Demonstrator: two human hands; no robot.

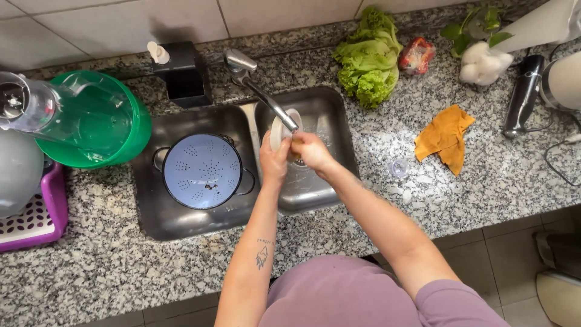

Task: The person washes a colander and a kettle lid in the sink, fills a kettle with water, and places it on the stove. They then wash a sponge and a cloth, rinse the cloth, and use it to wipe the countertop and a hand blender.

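Nearest the camera, two bare forearms reach out over the speckled granite counter [121,266] into the right-hand basin of a steel double sink [321,115]. The left hand [274,162] is closed around the edge of a small white dish [279,130], holding it tilted on its side just under the spout of the tap [266,97]. The right hand [311,150] is curled shut against the dish's face, touching it; something yellowish shows at its fingers, perhaps a sponge, though too little of it shows to be sure. By the look of it, the step in hand is the scrubbing of the dish under the tap. The next move would seem to call for a steady grip from the left hand while the dish is turned so the other face can be reached.

In the left basin sits a pale blue colander [203,171]. Further left stands a green bowl [121,133] with a clear jug [36,106] lying in it. To the right, an orange cloth [445,136] lies on the counter, and beyond it, against the wall, a head of lettuce [369,57].
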